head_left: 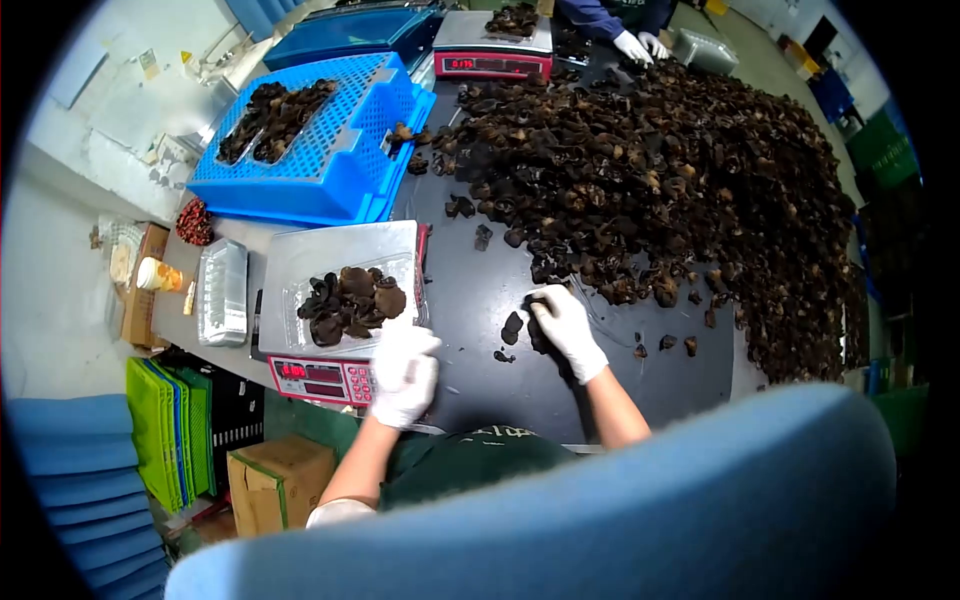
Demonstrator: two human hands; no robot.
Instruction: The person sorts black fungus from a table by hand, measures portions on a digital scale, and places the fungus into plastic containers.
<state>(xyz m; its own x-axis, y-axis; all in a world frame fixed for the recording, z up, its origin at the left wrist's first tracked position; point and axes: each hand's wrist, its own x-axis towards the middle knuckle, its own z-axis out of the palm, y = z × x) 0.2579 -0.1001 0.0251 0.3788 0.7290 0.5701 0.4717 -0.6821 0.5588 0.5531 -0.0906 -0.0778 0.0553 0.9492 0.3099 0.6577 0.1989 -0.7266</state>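
Observation:
My left hand, in a white glove, is over the front right corner of the near scale; its fingers look curled, but blur hides whether anything is in them. On that scale a clear plastic tray holds dark wood-ear-like mushroom pieces. The red display reads about 0.105. My right hand, also white-gloved, is closed on a dark mushroom piece above the dark table. Loose pieces lie just left of it. A large mushroom heap spreads beyond my right hand.
A blue crate bears filled trays at the back left. Empty clear trays are stacked left of the scale. Another scale stands at the back. A co-worker's gloved hands touch the heap's far edge. Blue fabric crosses the foreground.

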